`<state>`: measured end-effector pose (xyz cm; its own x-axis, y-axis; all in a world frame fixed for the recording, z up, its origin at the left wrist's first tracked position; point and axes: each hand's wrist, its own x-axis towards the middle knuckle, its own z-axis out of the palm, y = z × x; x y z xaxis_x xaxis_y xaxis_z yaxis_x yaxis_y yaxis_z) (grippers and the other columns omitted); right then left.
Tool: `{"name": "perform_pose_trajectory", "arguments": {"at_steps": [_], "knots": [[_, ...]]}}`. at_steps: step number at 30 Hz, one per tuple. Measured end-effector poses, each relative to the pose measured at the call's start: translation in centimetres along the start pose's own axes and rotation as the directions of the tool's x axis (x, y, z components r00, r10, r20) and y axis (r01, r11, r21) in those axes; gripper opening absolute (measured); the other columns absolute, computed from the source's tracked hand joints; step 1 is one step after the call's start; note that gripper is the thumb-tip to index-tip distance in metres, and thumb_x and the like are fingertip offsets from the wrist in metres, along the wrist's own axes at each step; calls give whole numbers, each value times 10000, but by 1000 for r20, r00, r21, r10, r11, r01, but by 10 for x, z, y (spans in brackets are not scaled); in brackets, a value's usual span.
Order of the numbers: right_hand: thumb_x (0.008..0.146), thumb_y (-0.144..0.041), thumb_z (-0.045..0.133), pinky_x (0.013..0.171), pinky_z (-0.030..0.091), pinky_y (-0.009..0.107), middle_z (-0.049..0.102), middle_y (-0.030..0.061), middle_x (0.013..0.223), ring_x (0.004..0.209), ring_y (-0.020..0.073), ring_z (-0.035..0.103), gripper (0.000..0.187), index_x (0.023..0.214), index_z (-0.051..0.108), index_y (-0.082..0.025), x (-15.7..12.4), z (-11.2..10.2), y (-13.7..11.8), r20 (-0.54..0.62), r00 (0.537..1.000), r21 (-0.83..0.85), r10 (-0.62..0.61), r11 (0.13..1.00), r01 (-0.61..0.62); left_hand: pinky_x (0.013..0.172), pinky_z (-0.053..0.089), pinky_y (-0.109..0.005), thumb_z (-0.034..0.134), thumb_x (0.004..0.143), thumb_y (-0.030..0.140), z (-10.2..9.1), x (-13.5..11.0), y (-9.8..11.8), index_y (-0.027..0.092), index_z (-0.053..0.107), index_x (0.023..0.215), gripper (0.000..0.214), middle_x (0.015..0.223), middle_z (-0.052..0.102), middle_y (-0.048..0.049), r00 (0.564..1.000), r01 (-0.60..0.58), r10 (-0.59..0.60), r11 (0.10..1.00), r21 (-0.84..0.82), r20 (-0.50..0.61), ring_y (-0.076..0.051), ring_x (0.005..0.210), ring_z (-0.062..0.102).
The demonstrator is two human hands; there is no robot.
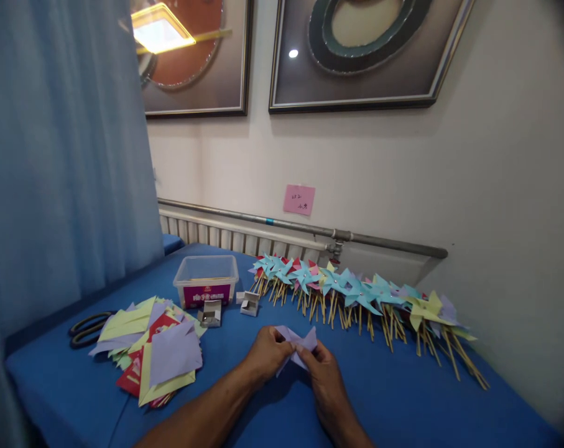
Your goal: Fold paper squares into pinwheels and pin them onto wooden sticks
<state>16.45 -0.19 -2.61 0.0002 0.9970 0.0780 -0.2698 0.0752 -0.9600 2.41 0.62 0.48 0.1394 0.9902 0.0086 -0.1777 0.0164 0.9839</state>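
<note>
Both my hands grip one purple paper pinwheel (305,340), its corners bent in toward the middle. My left hand (268,353) pinches it from the left side. On the other side, the thumb and fingers of my right hand (323,372) press near its centre. Whether a pin sits between the fingertips is hidden. To the left lies a heap of cut paper squares (176,351) in purple, yellow, green and red. Finished pinwheels (351,287) on thin wooden sticks lie in a long row at the back right.
Black-handled scissors (88,330) lie partly under the paper heap. A clear plastic tub (206,274) with sticks stands behind two small open boxes, one grey box (211,314) and another box (249,303). The blue-covered table (244,410) meets a wall with a radiator (226,236) and pipe. A blue curtain (67,155) hangs left.
</note>
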Motion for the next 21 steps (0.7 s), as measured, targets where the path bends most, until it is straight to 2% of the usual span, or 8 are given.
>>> {"name": "perform_pose_trajectory", "arguments": {"at_steps": [7, 10, 12, 14, 16, 17, 19, 21], "knots": [[612, -517, 929, 786, 551, 364, 811, 59, 839, 819, 283, 726, 455, 901, 803, -189, 3, 1, -1, -15, 1000, -3, 10, 1000, -10, 579, 373, -267, 818, 565, 392, 1, 1, 1, 133, 742, 650, 283, 614, 657, -30, 999, 11, -9, 999, -43, 43, -135, 563, 507], [615, -506, 935, 825, 560, 385, 813, 63, 854, 848, 286, 737, 466, 930, 806, -187, 0, 3, -6, -6, 999, 76, 38, 996, -38, 572, 375, -274, 854, 554, 497, 0, -1, 9, 146, 683, 629, 397, 573, 614, -25, 997, -8, 2, 997, -79, -82, -126, 531, 492], [617, -489, 943, 827, 572, 397, 814, 66, 873, 854, 285, 738, 458, 937, 808, -191, -2, 5, -8, -6, 998, 132, 60, 989, -59, 576, 388, -278, 863, 552, 571, -7, -10, 27, 150, 681, 695, 480, 632, 647, -42, 981, -70, 50, 992, -102, -189, -129, 535, 517], [613, -471, 952, 801, 583, 395, 812, 68, 888, 853, 282, 733, 422, 896, 802, -196, -3, 5, -8, -10, 997, 165, 77, 983, -74, 642, 452, -296, 829, 612, 638, -21, -23, 55, 155, 724, 927, 587, 877, 742, -93, 966, -203, 167, 963, -179, -195, -160, 630, 613], [592, -452, 967, 778, 585, 380, 808, 62, 885, 852, 275, 727, 402, 851, 791, -200, -2, 4, -7, -24, 996, 176, 87, 981, -82, 747, 509, -352, 692, 734, 721, -45, -32, 88, 179, 706, 1149, 682, 1104, 751, -129, 930, -365, 336, 895, -259, -148, -200, 746, 668], [582, -447, 972, 777, 585, 378, 807, 60, 885, 853, 273, 725, 404, 844, 788, -200, -1, 4, -6, -28, 995, 177, 93, 980, -86, 765, 514, -367, 637, 775, 741, -60, -32, 104, 172, 704, 1162, 692, 1093, 753, -137, 916, -400, 375, 887, -233, -143, -205, 749, 667], [571, -452, 977, 786, 585, 382, 805, 59, 883, 848, 272, 722, 425, 855, 791, -197, -1, 3, -4, -29, 995, 175, 100, 980, -94, 761, 507, -353, 645, 790, 695, -94, -22, 129, 151, 718, 1057, 611, 989, 756, -126, 880, -439, 411, 896, -75, -239, -201, 739, 656], [568, -464, 976, 790, 581, 382, 802, 55, 859, 829, 267, 716, 447, 876, 801, -192, 0, 3, -2, -21, 995, 166, 100, 981, -95, 707, 475, -308, 721, 753, 571, -126, 0, 145, 148, 710, 880, 443, 844, 737, -89, 834, -333, 403, 913, 237, -378, -182, 691, 624]]}}
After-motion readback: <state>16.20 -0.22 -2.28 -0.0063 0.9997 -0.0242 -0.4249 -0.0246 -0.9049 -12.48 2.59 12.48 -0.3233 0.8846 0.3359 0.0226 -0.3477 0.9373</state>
